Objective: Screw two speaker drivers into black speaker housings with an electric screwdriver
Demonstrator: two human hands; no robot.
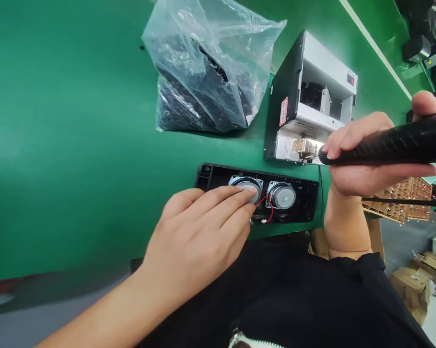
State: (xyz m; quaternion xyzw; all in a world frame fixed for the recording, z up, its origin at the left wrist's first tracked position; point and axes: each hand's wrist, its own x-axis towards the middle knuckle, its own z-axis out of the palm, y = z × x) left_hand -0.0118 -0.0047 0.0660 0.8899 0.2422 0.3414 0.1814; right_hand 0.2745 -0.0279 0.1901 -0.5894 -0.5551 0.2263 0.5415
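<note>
A shallow black plastic housing [218, 175] lies on the green table with two round speakers set in it. Over the left speaker [245, 182] rests my left hand [205, 227], its fingers stretched out and their tips on the speaker's grey back; the thumb is hidden. The right speaker [283, 195] is uncovered, with thin red wires [271, 212] and a small white plug beside it. My right hand [366, 150] is wrapped round a black electric screwdriver [395, 142]. The screwdriver's front end is at the lower opening of a silver-and-black screw feeder [294, 92].
A clear plastic bag [210, 72] of black parts stands behind the housing. Wooden trays with compartments [395, 203] are at the right, and cardboard boxes [410, 290] lie on the floor. A dark cord [320, 193] hangs from the feeder's front.
</note>
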